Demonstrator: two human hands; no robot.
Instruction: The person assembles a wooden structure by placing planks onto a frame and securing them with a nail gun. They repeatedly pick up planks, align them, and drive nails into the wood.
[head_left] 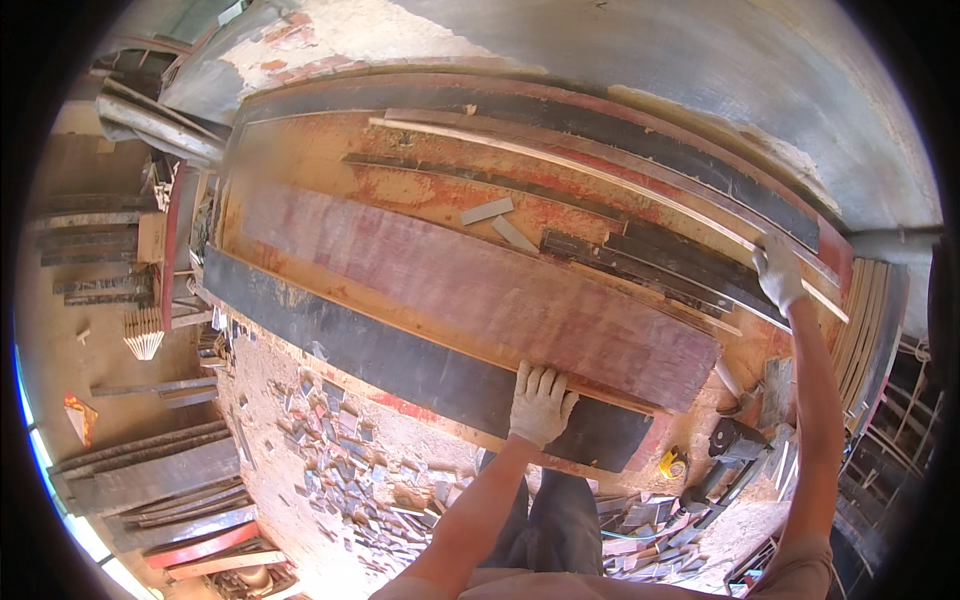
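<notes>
My left hand [541, 403], in a pale work glove, lies with fingers stretched over the near edge of a long reddish-brown board [480, 285] and the black board [390, 345] beside it. To the right, my gloved right hand [778, 275] has its fingers curled around a long, thin, light wooden strip [580, 172], near its right end. The strip slants across the far side of the workbench. Dark narrow planks [665, 262] lie just left of that hand. Its fingertips are partly hidden.
Two small grey pieces [487, 211] rest beyond the reddish board. A hammer [727, 378], a black power tool [735, 440] and a yellow tape measure [672, 463] are at the near right. Offcuts [350, 470] litter the floor; stacked boards [150, 480] stand left, more strips [868, 325] right.
</notes>
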